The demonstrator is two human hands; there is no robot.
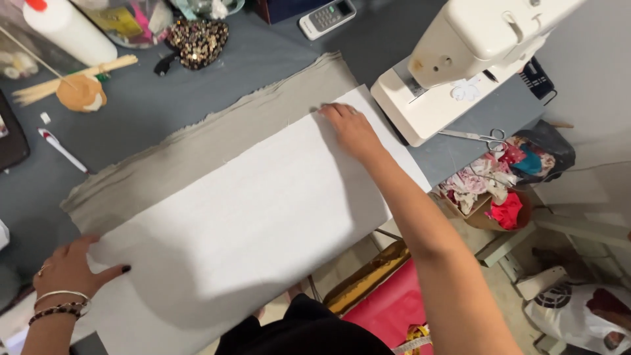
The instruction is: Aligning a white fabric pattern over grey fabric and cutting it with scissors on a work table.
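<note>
A long white fabric sheet lies over a stack of grey-beige cloth on the grey table. My left hand, with bracelets at the wrist, rests flat on the white sheet's near-left end, fingers spread. My right hand presses flat on the sheet's far-right corner, close to the base of the white sewing machine. Neither hand grips anything.
Scissors lie beside the sewing machine. At the back are a white bottle, wooden sticks, a beaded heart-shaped pouch, a remote control and a pen. A box of fabric scraps stands below the table's right edge.
</note>
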